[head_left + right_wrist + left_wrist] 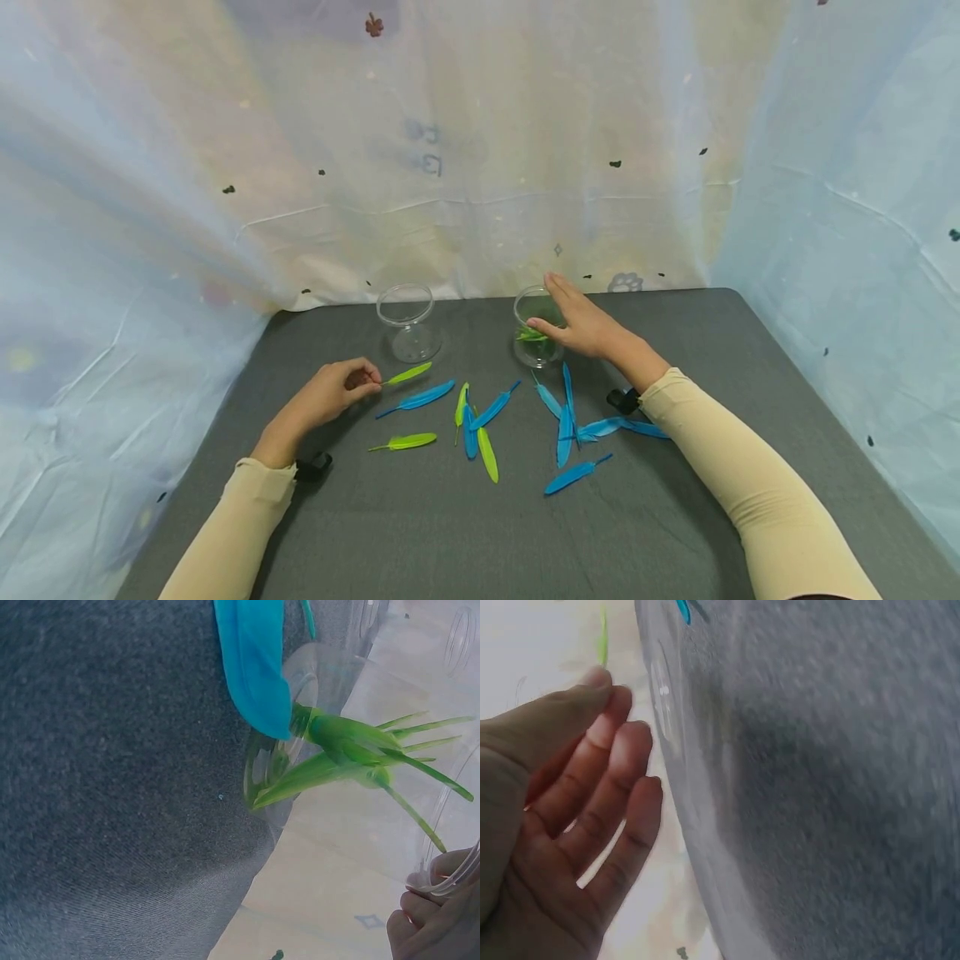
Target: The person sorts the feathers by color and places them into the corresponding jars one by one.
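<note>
My left hand (336, 390) pinches a slim green feather (408, 373) between thumb and index finger; in the left wrist view, the feather (604, 636) points away from the fingertips and the other fingers are loosely bent. My right hand (585, 323) holds a clear jar (538, 362) near its rim, thumb at the front and fingers along the right side. Several green feathers (337, 761) stand inside that jar. A second clear jar (414, 343) is upright to its left, just beyond my left hand.
Loose blue feathers (424, 396) and green feathers (408, 442) lie on the grey tabletop (420, 533), with more blue feathers (564, 433) in front of the right jar. A pale patterned curtain (480, 167) hangs behind the table and along both sides.
</note>
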{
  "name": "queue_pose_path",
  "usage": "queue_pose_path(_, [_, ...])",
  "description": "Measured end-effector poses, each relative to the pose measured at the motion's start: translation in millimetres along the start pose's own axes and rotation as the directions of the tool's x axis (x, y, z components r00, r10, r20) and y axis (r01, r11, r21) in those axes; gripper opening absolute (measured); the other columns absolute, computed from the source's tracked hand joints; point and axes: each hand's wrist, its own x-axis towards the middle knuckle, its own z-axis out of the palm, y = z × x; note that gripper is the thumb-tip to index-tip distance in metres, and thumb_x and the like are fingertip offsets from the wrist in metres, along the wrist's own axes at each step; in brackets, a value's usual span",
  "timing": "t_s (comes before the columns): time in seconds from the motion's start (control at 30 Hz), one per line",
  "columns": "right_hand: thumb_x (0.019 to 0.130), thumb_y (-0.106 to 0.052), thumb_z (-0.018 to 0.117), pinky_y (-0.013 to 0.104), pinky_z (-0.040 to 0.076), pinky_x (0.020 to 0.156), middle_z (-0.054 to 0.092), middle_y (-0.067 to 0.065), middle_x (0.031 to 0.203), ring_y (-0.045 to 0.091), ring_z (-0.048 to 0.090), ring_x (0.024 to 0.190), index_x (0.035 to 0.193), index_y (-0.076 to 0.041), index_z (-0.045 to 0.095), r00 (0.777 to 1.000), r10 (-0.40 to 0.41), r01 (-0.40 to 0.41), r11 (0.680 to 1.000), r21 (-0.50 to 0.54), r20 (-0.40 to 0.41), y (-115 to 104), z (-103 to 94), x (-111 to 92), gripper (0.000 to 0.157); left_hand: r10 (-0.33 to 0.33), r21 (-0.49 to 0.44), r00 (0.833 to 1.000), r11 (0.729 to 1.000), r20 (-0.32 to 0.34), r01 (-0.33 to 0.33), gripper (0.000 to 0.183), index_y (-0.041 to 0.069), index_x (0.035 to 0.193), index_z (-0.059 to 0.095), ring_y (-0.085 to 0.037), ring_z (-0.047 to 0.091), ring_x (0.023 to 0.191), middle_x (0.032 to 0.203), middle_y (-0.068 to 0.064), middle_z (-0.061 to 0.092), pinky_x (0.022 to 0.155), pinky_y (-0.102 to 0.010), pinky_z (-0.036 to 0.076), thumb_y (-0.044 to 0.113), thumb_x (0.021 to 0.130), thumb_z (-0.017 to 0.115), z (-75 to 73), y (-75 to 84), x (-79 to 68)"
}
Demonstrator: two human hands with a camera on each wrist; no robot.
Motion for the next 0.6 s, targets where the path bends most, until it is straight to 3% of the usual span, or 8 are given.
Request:
queue_pose_path(0.23, [0.104,-0.077,0.046,0.064,0.017,0.132,-0.001,0.015,0.181,0.036,0.003,0.167,0.174,-0.013,-0.002,1.000,0.003,-0.003,1.000,-0.001,0.001,0,0.4,0,0.107,0.100,0.035,0.989,0.995,-0.106,-0.097,0.008,0.014,0.113,0.073,-0.015,0.069,0.092,0.106,0.001,0.073,0.083,-0.043,0.062,0.013,0.105,0.072,1.1,15.3,3.9])
queue_pose_path(0.6, [0.107,-0.065,0.052,0.063,0.016,0.133,-0.001,0.016,0.181,0.035,0.002,0.167,0.174,-0.010,-0.001,1.000,0.008,-0.008,1.000,-0.007,-0.003,-2,0.2,1,0.101,0.187,0.012,0.958,0.982,-0.218,-0.189,0.009,0.011,0.114,0.071,-0.016,0.066,0.090,0.109,-0.003,0.068,0.077,-0.038,0.060,0.008,0.105,0.072,3.3,47.6,14.4])
